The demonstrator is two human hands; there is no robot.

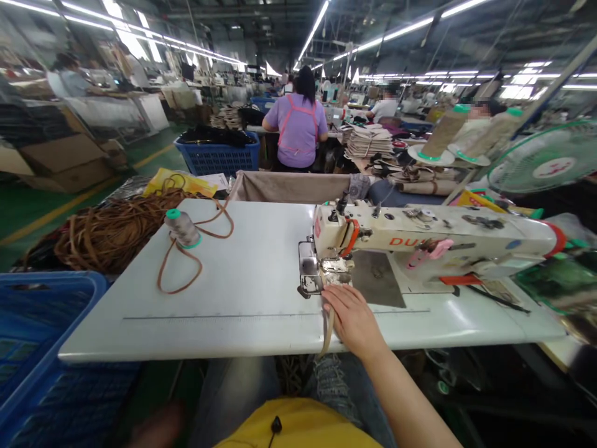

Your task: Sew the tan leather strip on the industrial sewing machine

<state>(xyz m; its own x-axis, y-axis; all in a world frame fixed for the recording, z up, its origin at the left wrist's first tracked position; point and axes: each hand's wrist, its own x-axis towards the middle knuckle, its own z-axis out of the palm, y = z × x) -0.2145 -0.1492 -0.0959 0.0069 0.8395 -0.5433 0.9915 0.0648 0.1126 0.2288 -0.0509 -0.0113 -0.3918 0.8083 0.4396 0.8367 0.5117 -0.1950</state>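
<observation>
My right hand (349,314) rests on the table right in front of the sewing machine's (433,239) presser foot. Its fingers press on a narrow tan strap (329,333), which runs from the needle area (336,266) down over the table's front edge. Low on the left, my left hand (158,426) is a motion blur beside my lap, its fingers unreadable. A grey thread cone (183,229) with a green base stands on the left of the white tabletop (252,261). A thin brown cord (161,283) loops out around the cone.
At left lies a large heap of brown cords (112,233), with a blue crate (51,348) below it. A fabric-lined bin (289,185) stands behind the table. A fan (550,158) and tall thread cones (443,134) are at right. A person in purple (302,130) sits ahead.
</observation>
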